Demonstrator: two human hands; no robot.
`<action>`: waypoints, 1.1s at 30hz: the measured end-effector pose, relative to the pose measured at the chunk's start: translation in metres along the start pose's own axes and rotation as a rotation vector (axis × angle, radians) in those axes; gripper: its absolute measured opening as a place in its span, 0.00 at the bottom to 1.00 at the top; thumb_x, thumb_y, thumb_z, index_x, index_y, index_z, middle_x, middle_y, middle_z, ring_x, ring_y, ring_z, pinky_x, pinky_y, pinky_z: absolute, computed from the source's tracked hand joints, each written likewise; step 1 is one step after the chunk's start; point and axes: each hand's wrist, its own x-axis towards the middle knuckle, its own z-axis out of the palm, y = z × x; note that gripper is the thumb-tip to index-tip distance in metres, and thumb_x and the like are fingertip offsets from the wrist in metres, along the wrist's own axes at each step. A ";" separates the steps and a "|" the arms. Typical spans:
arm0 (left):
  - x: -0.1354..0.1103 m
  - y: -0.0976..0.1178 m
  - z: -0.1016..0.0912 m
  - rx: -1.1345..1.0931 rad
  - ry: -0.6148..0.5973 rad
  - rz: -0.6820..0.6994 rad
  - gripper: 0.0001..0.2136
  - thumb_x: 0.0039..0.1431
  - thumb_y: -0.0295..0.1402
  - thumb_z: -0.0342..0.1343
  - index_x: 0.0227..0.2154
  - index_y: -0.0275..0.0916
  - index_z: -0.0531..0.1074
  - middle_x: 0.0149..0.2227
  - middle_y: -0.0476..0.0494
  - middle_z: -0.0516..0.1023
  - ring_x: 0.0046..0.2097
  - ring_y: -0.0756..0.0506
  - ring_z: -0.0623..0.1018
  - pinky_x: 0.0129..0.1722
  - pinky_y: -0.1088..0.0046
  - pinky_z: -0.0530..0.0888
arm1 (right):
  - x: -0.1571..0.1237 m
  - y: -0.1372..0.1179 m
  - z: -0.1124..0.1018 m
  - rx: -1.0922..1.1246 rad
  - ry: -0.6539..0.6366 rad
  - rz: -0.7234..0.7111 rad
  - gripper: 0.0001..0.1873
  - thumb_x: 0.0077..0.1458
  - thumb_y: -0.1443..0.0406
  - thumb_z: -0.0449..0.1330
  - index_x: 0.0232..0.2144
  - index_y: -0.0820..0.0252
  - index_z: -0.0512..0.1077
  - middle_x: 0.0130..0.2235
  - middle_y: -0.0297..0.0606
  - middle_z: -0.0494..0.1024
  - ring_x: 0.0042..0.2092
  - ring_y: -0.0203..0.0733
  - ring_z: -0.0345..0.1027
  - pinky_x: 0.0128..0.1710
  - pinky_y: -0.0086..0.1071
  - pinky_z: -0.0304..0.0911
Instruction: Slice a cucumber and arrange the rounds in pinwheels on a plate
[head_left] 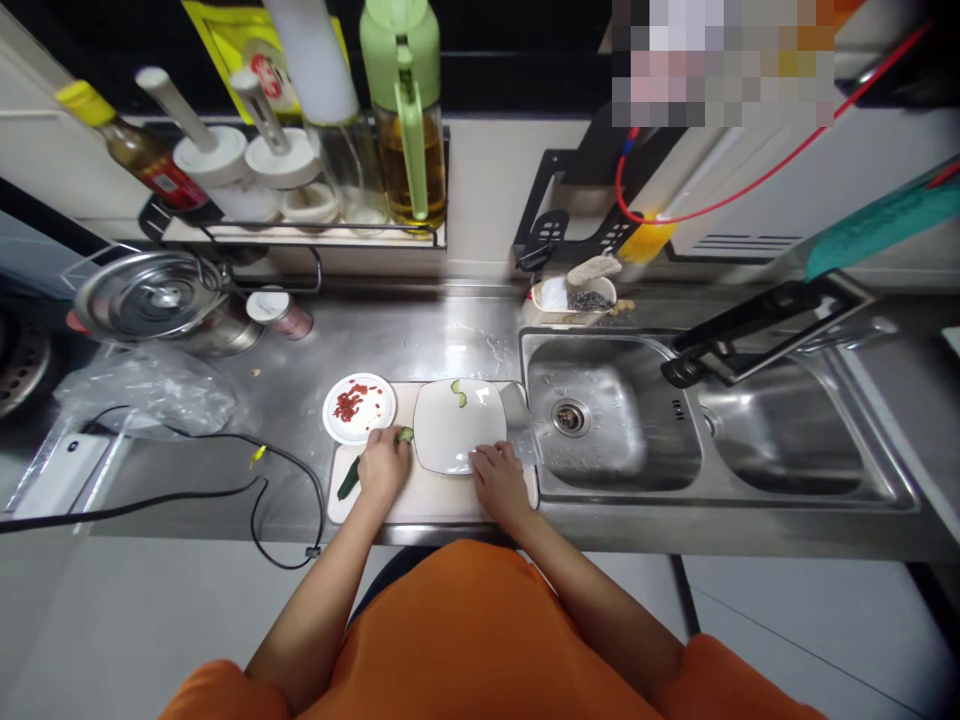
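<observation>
My left hand is closed around a green cucumber that lies on the pale cutting board; its cut end sticks out by my fingers near the white square plate. That plate holds a couple of cucumber slices at its far edge. My right hand rests at the plate's near right corner with fingers curled, next to a cleaver blade lying flat between plate and sink. What the right hand holds is hidden. A small round plate with chopped red chilli sits left of the square plate.
A double steel sink is to the right with a black faucet. A lidded pot, plastic bag and black cable lie to the left. A rack with oil bottles hangs at the back.
</observation>
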 end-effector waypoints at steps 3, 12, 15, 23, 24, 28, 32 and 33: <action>0.002 -0.002 -0.001 -0.046 0.002 -0.004 0.12 0.58 0.35 0.50 0.43 0.40 0.72 0.42 0.40 0.74 0.40 0.43 0.74 0.40 0.69 0.68 | 0.000 0.000 0.000 0.003 0.003 -0.005 0.14 0.60 0.67 0.50 0.44 0.56 0.72 0.48 0.41 0.72 0.51 0.49 0.54 0.42 0.37 0.54; 0.005 0.003 -0.005 0.046 -0.070 0.001 0.16 0.60 0.37 0.47 0.48 0.42 0.71 0.45 0.37 0.73 0.42 0.42 0.74 0.41 0.67 0.68 | 0.003 -0.004 -0.002 -0.006 0.006 -0.043 0.12 0.60 0.67 0.51 0.43 0.56 0.73 0.47 0.39 0.73 0.50 0.48 0.55 0.43 0.36 0.54; 0.009 0.006 -0.007 0.081 -0.132 0.009 0.17 0.59 0.36 0.46 0.49 0.43 0.70 0.46 0.37 0.73 0.43 0.41 0.74 0.42 0.67 0.68 | 0.003 -0.004 -0.001 -0.008 -0.004 -0.047 0.13 0.60 0.67 0.51 0.42 0.57 0.73 0.47 0.40 0.73 0.50 0.48 0.55 0.43 0.37 0.54; 0.015 0.007 -0.008 0.092 -0.113 0.042 0.17 0.58 0.34 0.47 0.49 0.40 0.71 0.44 0.36 0.74 0.43 0.42 0.74 0.42 0.68 0.68 | 0.003 -0.003 -0.001 -0.006 0.001 -0.051 0.13 0.60 0.67 0.50 0.43 0.56 0.73 0.47 0.42 0.72 0.50 0.49 0.55 0.42 0.37 0.55; 0.015 0.007 -0.008 0.101 -0.119 0.044 0.17 0.58 0.34 0.47 0.48 0.40 0.71 0.43 0.36 0.74 0.43 0.41 0.75 0.41 0.68 0.68 | 0.003 -0.003 -0.001 -0.004 0.005 -0.050 0.13 0.59 0.67 0.50 0.42 0.56 0.73 0.47 0.42 0.72 0.50 0.49 0.55 0.42 0.37 0.55; 0.014 0.007 -0.008 0.099 -0.118 0.044 0.15 0.58 0.35 0.48 0.44 0.40 0.73 0.42 0.37 0.74 0.41 0.42 0.75 0.40 0.68 0.68 | 0.005 -0.004 -0.003 -0.002 0.012 -0.047 0.13 0.59 0.68 0.50 0.42 0.57 0.73 0.46 0.42 0.73 0.49 0.49 0.56 0.41 0.37 0.55; 0.014 0.006 -0.008 0.067 -0.087 0.035 0.12 0.57 0.35 0.49 0.41 0.41 0.74 0.41 0.38 0.73 0.39 0.43 0.74 0.39 0.69 0.68 | 0.007 -0.004 -0.005 0.004 0.006 -0.055 0.13 0.59 0.68 0.51 0.41 0.58 0.73 0.45 0.42 0.73 0.49 0.48 0.56 0.43 0.37 0.55; 0.014 0.006 -0.008 0.059 -0.079 0.036 0.12 0.57 0.35 0.49 0.40 0.41 0.74 0.41 0.39 0.72 0.39 0.43 0.74 0.39 0.69 0.68 | 0.007 -0.004 -0.005 0.006 0.004 -0.055 0.12 0.58 0.68 0.51 0.41 0.58 0.73 0.45 0.42 0.73 0.49 0.48 0.56 0.43 0.36 0.55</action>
